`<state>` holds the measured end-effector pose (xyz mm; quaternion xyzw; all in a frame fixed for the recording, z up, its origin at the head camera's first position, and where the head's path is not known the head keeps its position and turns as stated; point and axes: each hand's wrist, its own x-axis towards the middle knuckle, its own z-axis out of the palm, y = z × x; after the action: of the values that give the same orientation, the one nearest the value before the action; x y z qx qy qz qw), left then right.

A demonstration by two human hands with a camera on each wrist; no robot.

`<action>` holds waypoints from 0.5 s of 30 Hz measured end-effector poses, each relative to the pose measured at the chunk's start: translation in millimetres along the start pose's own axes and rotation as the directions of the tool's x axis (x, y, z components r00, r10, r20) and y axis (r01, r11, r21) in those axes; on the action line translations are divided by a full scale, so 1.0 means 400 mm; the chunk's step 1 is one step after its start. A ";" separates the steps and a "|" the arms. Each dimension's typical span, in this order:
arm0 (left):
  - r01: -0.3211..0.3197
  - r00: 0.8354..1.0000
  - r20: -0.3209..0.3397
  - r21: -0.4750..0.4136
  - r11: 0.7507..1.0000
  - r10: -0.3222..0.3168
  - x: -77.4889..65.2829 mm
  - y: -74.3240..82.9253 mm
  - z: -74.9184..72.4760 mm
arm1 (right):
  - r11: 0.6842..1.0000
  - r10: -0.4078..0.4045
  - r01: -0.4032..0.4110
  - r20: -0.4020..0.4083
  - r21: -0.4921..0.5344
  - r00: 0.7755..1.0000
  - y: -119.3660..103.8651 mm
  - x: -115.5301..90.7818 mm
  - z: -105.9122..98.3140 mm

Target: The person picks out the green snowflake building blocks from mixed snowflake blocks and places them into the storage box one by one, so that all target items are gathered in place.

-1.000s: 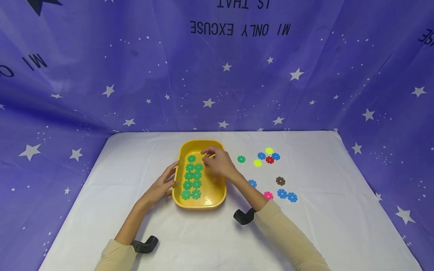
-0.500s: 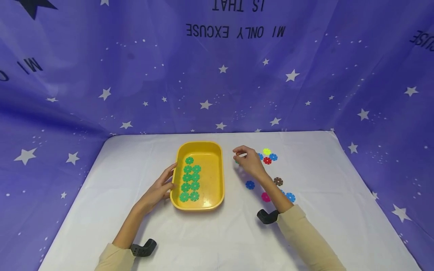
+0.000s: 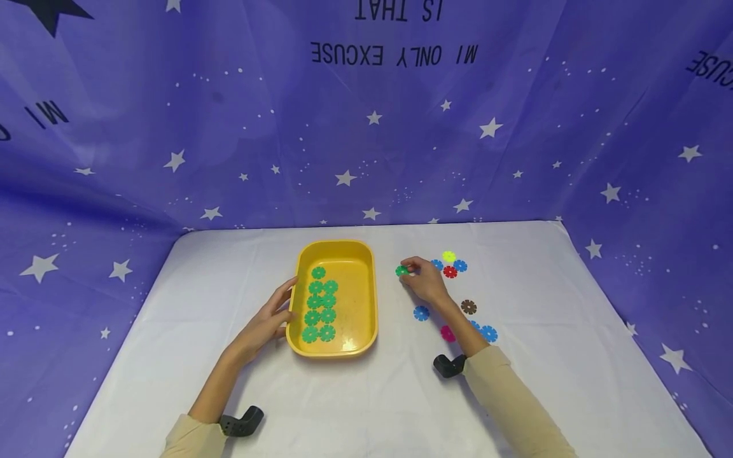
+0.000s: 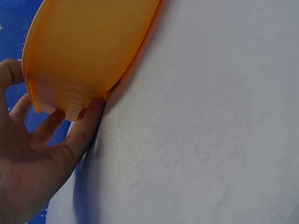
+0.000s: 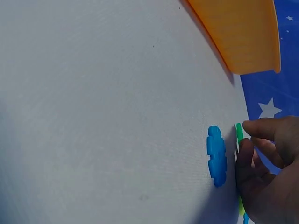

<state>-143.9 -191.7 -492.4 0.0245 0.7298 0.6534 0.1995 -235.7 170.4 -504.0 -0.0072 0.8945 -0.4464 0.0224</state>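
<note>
My left hand (image 3: 265,327) rests against the left side of a yellow plastic tray (image 3: 375,299), fingers spread along its outer wall. In the left wrist view, its thumb lies low on the tray's wall (image 4: 93,42) and a finger reaches the rim. Two columns of green snowflake discs (image 3: 312,317) lie in the tray's left half. Right of the tray, my right hand (image 3: 425,281) pinches another green snowflake disc (image 3: 401,271) at table level between thumb and forefinger. In the right wrist view this green disc (image 5: 238,131) shows edge-on at the fingertips.
Around my right hand lie a blue disc (image 3: 421,313), a brown disc (image 3: 468,306), a pink disc (image 3: 448,333), a red disc (image 3: 450,272) and a yellow-green disc (image 3: 449,256). More blue discs lie nearby. A purple star-printed curtain (image 3: 343,127) encloses the white tabletop (image 3: 366,407).
My right hand has gone from above the tray out to the right and down onto the loose green disc. My left hand stays at the tray.
</note>
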 end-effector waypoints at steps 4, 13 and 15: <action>0.002 1.000 0.000 0.002 1.000 -0.002 0.000 0.000 0.001 | 0.999 0.025 -0.025 -0.016 -0.046 1.000 0.000 0.003 0.005; 0.007 1.000 -0.009 0.011 1.000 -0.007 0.002 0.002 0.000 | 0.994 0.034 -0.037 -0.029 -0.103 0.999 -0.001 0.010 0.006; 0.007 1.000 -0.010 0.010 1.000 -0.007 0.001 0.000 0.000 | 0.993 0.043 -0.045 -0.022 -0.107 0.999 -0.007 0.012 0.005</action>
<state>-144.5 -191.7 -492.4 0.0197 0.7341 0.6492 0.1979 -240.4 167.0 -503.3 0.0158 0.9173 -0.3973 0.0229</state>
